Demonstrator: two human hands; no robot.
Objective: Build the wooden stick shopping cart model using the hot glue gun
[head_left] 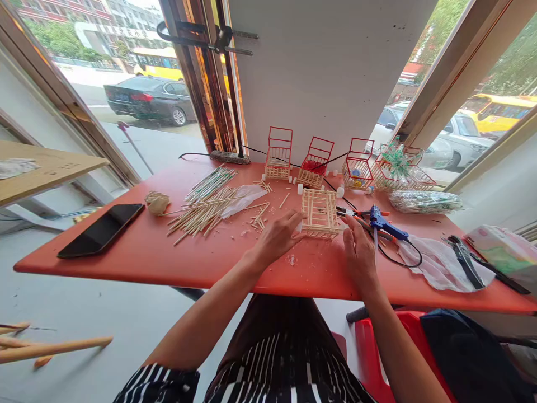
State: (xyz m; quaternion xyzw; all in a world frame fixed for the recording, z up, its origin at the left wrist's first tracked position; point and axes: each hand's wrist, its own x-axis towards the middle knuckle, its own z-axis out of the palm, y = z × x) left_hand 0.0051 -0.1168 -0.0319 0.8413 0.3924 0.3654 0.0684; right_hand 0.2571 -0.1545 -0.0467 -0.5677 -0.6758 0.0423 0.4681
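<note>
A small cart of pale wooden sticks (319, 210) lies on the red table with white wheels at its corners. My left hand (280, 234) closes its thumb and fingers on the near left corner, by a wheel. At the near right corner, my right hand (359, 249) has its thumb and fingertips at the other near wheel (344, 227). Just right of the cart lie a blue glue gun (388, 224) and pliers with orange-red handles (356, 212). Bits of glue (292, 259) are scattered in front of the cart.
Loose wooden sticks (205, 215) and wrapped sticks (212, 182) lie left, near a black phone (100, 229). Several red-framed carts (279, 154) stand along the back, beside a power strip (230, 157). A black cord (413, 263) loops at right near a plastic bag (432, 263).
</note>
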